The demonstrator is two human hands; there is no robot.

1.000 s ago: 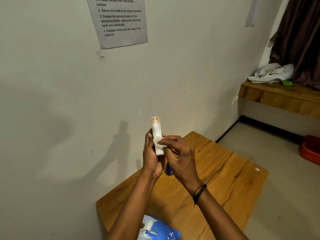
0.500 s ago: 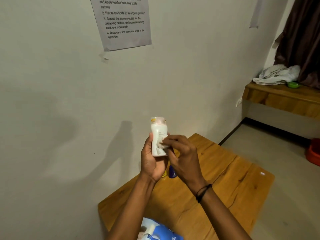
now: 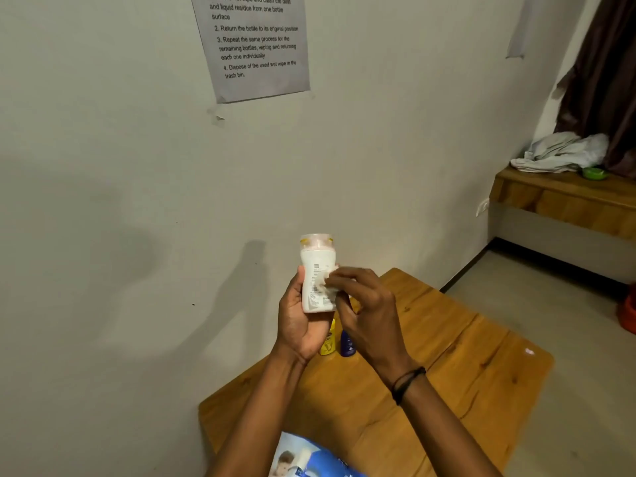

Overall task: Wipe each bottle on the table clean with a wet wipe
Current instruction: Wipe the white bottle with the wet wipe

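1. The left hand (image 3: pixel 303 321) grips the white bottle (image 3: pixel 316 273) upright above the desk (image 3: pixel 447 366), fingers curled around its lower part.
2. The right hand (image 3: pixel 364 304) pinches a wet wipe (image 3: pixel 327 285) and presses it on the front of the bottle.
3. A yellow bottle (image 3: pixel 328 342) and a blue bottle (image 3: pixel 347 344) stand on the desk just behind the hands, close to the wall.
4. A blue wipe pack (image 3: pixel 309 459) lies at the near desk edge.

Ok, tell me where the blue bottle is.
Head view: the blue bottle stands on the wooden table, just right of the yellow bottle, partly behind the right hand.
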